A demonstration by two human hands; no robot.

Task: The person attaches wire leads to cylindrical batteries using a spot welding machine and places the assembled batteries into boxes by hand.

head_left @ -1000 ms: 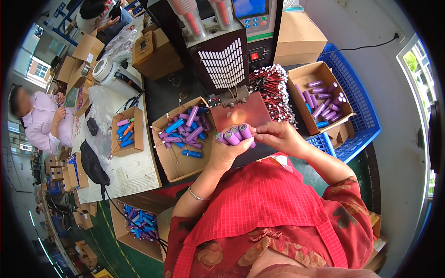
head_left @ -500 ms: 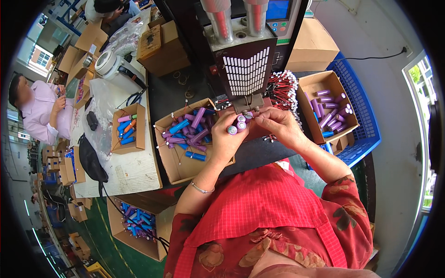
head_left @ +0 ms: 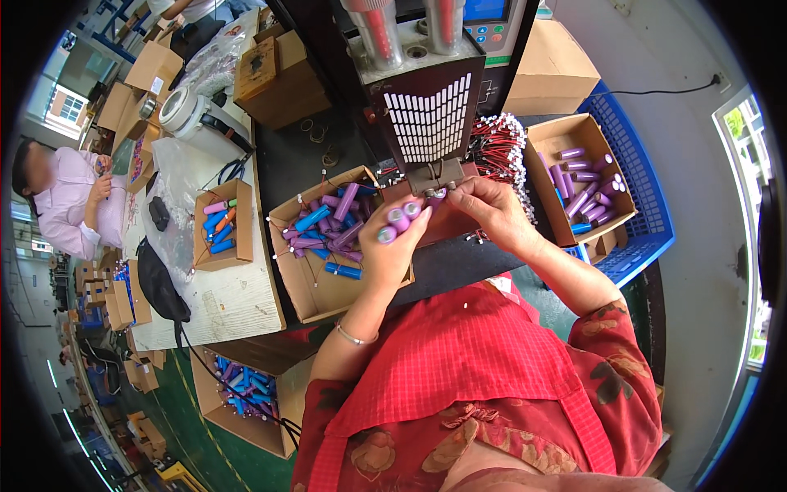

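Several purple cylindrical battery cells point(head_left: 398, 219) are gripped in my left hand point(head_left: 385, 261), their round ends showing above the fingers. One more cell point(head_left: 435, 198) sits at its fingertips, directly beneath the electrodes of a black spot-welding machine point(head_left: 430, 119). From the right, my right hand point(head_left: 502, 216) reaches to the same place, thumb and forefinger pinched together close to that cell's end. Whatever lies in this pinch is too small to make out. Behind the right hand lies a bundle of red and black wires with white connectors point(head_left: 502, 148).
Left of my hands stands a carton point(head_left: 307, 289) of purple and blue cells; a smaller box point(head_left: 221, 259) is beyond it. Another carton point(head_left: 589, 129) of cells rests on a blue basket point(head_left: 649, 197) at right. A co-worker point(head_left: 70, 193) sits far left.
The cells in my left hand have shifted left and spread from the one under the electrodes. My right hand has stayed pinched near the electrodes. The whole view has moved slightly.
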